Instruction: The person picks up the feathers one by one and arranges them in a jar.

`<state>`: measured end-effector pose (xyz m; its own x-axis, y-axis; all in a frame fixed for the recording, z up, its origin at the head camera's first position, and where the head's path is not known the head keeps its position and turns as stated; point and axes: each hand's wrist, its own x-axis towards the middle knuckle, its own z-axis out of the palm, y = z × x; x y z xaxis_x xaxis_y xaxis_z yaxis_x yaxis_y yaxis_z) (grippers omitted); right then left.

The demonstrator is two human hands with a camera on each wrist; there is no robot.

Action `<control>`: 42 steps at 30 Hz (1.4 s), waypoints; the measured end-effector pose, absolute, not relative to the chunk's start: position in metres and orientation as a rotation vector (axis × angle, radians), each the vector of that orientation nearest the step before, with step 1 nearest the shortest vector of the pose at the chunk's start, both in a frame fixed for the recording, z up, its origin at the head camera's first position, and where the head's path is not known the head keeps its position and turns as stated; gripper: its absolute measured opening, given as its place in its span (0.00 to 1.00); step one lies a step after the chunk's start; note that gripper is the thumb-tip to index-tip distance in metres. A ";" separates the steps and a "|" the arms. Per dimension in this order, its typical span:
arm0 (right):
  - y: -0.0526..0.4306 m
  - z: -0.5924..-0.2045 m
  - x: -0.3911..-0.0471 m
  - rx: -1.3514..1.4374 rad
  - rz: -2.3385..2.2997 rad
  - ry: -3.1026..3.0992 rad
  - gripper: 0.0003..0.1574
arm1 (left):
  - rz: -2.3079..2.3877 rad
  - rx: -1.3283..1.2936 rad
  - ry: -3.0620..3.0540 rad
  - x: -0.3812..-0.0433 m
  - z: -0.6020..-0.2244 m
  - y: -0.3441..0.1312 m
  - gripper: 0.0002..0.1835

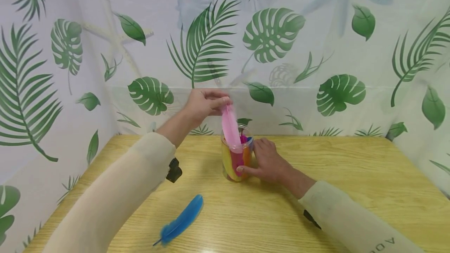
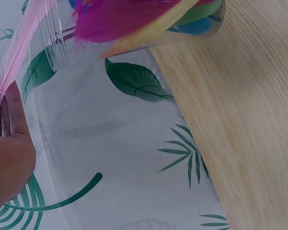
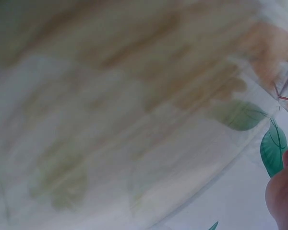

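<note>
At the middle of the pale wooden counter [image 1: 334,182] stands a clear plastic jar [image 1: 236,158] stuffed with coloured feathers, yellow, orange, magenta and a little blue showing through its wall. A long pink feather [image 1: 230,127] stands nearly upright at the jar's mouth, its lower end already inside the rim and its upper end pinched between the fingertips of the left hand [image 1: 205,102], which hangs above and slightly left of the jar with the fingers curled down onto the feather's tip. The feather's long axis runs from that hand almost straight down into the jar, leaning a little to the right. The left wrist view shows the same pink feather [image 2: 19,45] running from the fingers [image 2: 12,112] toward the jar's opening. The right hand [image 1: 268,161] sits on the counter against the jar's right side, thumb and fingers wrapped loosely round the wall and steadying it; it is the nearer hand to the jar. The right wrist view is too blurred to add anything. Nearer the person, left of centre, a bright blue feather [image 1: 181,220] lies flat on the counter, well apart from both hands. Behind the counter hangs a white curtain printed with green leaves [image 1: 270,34].
</note>
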<state>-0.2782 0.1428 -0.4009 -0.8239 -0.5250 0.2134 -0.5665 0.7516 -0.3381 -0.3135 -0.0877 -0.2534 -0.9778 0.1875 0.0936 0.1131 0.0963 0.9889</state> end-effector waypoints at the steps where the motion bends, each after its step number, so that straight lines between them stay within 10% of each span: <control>1: 0.143 -0.401 -0.278 0.889 0.599 -2.841 0.56 | 2.052 0.315 2.274 -0.313 -0.254 -0.086 0.14; 42: 0.143 -0.402 -0.279 0.922 0.617 -2.801 0.53 | 1.670 0.357 2.318 -0.295 -0.268 -0.063 0.12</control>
